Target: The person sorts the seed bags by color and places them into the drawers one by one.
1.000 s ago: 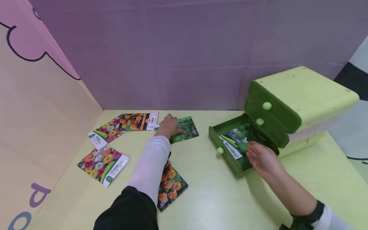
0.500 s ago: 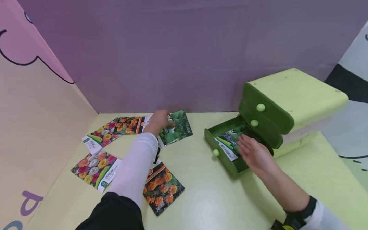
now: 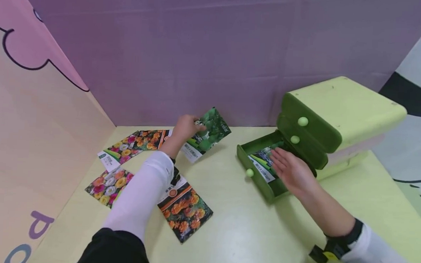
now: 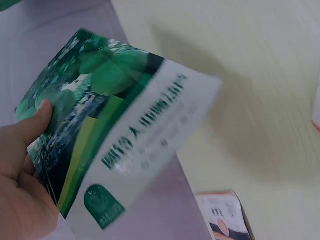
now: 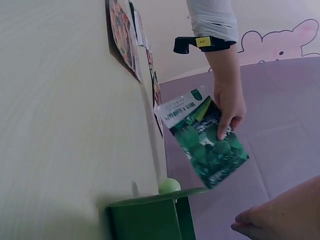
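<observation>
My left hand (image 3: pixel 186 128) pinches a green seed packet (image 3: pixel 212 132) between thumb and fingers, lifted off the table and tilted. In the left wrist view the thumb lies across the front of the packet (image 4: pixel 95 115), whose white label end points away from the hand. My right hand (image 3: pixel 293 172) hovers at the open bottom drawer (image 3: pixel 243 154) with its fingers straight and holds nothing. Inside that drawer lies another green packet (image 3: pixel 263 163), partly hidden by the right hand. The right wrist view shows the held packet (image 5: pixel 207 145) beyond the drawer front (image 5: pixel 150 200).
A light green drawer cabinet (image 3: pixel 349 102) stands at the right, its upper two drawers shut. On the table's left lie rose packets (image 3: pixel 109 186) and a marigold packet (image 3: pixel 150 140). Another marigold packet (image 3: pixel 186 211) lies near the left forearm. A purple wall (image 3: pixel 199 60) rises behind the table.
My left hand has taken hold of the green packet, which lay flat on the table, and raised it. The right hand's fingers have straightened; it stays by the drawer.
</observation>
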`<state>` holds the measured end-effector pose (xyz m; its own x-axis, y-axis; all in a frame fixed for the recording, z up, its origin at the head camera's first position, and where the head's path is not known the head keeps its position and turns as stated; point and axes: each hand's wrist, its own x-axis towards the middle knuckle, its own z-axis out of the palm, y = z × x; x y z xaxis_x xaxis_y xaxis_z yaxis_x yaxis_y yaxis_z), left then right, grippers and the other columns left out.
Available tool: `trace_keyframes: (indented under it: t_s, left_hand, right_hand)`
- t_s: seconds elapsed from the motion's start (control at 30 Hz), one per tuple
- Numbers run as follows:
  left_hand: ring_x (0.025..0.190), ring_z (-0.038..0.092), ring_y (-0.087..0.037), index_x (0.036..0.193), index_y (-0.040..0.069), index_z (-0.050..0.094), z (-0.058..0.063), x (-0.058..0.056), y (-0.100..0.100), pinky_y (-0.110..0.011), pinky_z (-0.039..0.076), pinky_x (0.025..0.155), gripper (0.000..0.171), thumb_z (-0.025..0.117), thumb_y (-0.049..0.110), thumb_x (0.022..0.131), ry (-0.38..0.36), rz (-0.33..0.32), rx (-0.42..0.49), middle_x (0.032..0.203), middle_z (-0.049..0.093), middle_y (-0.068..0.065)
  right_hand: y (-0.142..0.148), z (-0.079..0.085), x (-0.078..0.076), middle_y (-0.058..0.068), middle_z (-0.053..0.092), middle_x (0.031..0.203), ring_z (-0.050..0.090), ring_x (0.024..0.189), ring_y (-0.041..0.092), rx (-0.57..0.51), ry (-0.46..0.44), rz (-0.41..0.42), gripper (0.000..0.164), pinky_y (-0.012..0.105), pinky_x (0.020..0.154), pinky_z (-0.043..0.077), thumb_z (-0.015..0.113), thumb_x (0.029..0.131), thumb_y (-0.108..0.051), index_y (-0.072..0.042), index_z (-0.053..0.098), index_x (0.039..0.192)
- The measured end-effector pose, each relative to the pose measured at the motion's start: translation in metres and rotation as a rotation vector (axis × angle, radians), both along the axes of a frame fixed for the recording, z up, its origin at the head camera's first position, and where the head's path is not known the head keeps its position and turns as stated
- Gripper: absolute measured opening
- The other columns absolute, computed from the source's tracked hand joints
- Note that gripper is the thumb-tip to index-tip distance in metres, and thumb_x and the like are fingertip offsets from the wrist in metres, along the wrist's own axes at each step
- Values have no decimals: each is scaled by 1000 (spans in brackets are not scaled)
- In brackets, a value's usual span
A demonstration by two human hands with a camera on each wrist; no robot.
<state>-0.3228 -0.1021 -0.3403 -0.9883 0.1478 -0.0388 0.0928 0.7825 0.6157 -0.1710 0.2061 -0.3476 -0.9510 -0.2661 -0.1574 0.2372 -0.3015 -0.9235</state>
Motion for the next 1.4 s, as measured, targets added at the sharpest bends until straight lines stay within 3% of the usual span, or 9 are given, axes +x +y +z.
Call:
trace_keyframes:
  t_s: [0.2, 0.47, 0.6, 0.7, 0.8, 0.93, 1.03, 1.27, 1.4]
  left_hand:
    - [127, 51, -30, 131, 5, 59, 12, 12, 10, -44, 46, 103, 57, 71, 40, 87, -7, 31, 148, 141, 53, -14]
    - [129, 50, -25, 133, 9, 58, 20, 37, 37, -39, 43, 107, 63, 76, 41, 82, -145, 121, 426, 140, 54, -9]
    - [105, 58, -17, 121, 7, 65, 17, 50, 51, -31, 50, 91, 51, 77, 37, 82, -161, 106, 532, 120, 64, -7]
    - [83, 59, -13, 110, 6, 68, 13, 60, 59, -24, 51, 73, 41, 77, 35, 82, -189, 83, 591, 98, 65, -4]
    - [71, 59, -10, 104, 7, 70, 8, 68, 65, -20, 50, 64, 36, 77, 35, 82, -215, 63, 608, 87, 65, -1]
    - [69, 59, -9, 98, 7, 71, 2, 76, 70, -19, 50, 62, 33, 78, 35, 82, -232, 49, 592, 82, 66, 0]
    - [69, 59, -10, 95, 6, 71, -3, 80, 72, -20, 50, 62, 32, 78, 35, 81, -244, 38, 580, 80, 66, -1]
    - [70, 60, -10, 99, 3, 71, -11, 82, 74, -21, 51, 65, 33, 77, 31, 83, -301, -9, 583, 83, 69, -4]
    - [67, 60, -10, 101, 0, 70, -14, 83, 74, -20, 51, 63, 32, 76, 27, 84, -352, -29, 614, 78, 68, -1]
  right_hand:
    - [-8, 2, 0, 22, -6, 160, -1, 149, 33, -20, 6, 13, 64, 39, 122, 3, 26, 107, -27, 6, -9, 150]
    - [-21, 3, 1, 23, 3, 160, 8, 149, 33, -12, -22, 52, 66, 40, 121, 11, 33, 106, -24, 8, -4, 150]
    - [-26, 1, 2, 23, 9, 160, 16, 148, 32, -18, -60, 49, 70, 37, 119, 19, 42, 104, -25, 8, 0, 151]
    - [-30, -1, 4, 19, 31, 154, 42, 138, 24, -10, -77, 40, 72, 32, 114, 33, 48, 102, -26, 8, 8, 150]
    - [-31, -4, 5, 7, 60, 130, 61, 115, 12, -21, -56, 37, 60, 25, 102, 46, 50, 102, -23, 8, 23, 145]
    - [-32, -7, 6, -5, 70, 100, 67, 96, 9, -44, -51, 35, 32, 22, 88, 54, 49, 102, -18, 0, 41, 127]
    - [-32, -8, 9, -5, 71, 97, 68, 92, 9, -20, -79, 25, 19, 22, 83, 56, 50, 101, -16, -7, 48, 117]
    - [-27, -14, 13, -7, 72, 98, 69, 93, 8, 49, -106, 14, 20, 22, 81, 56, 52, 101, -16, -8, 52, 119]
    - [-24, -18, 14, -5, 73, 93, 70, 90, 9, 56, -111, 15, 12, 24, 82, 57, 50, 101, -13, -10, 59, 109]
